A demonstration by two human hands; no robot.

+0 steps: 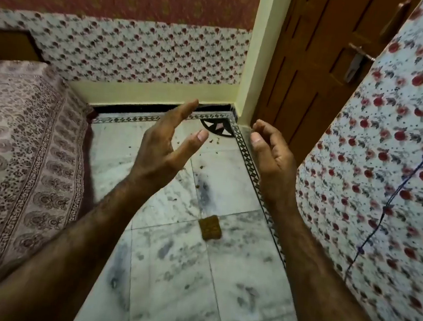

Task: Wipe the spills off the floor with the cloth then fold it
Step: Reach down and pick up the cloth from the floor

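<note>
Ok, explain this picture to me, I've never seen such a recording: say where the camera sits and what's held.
No machine here: a person wears one wide-angle camera on the head, looking forward and down, so what reaches in from the bottom is their own body. The left hand has straight fingers, the right hand is loosely curled; neither holds anything. Below lies a marble tile floor with dark specks of spill near the corner and a small brown square, probably the cloth. A bed stands at left, a wooden door at the back right.
</note>
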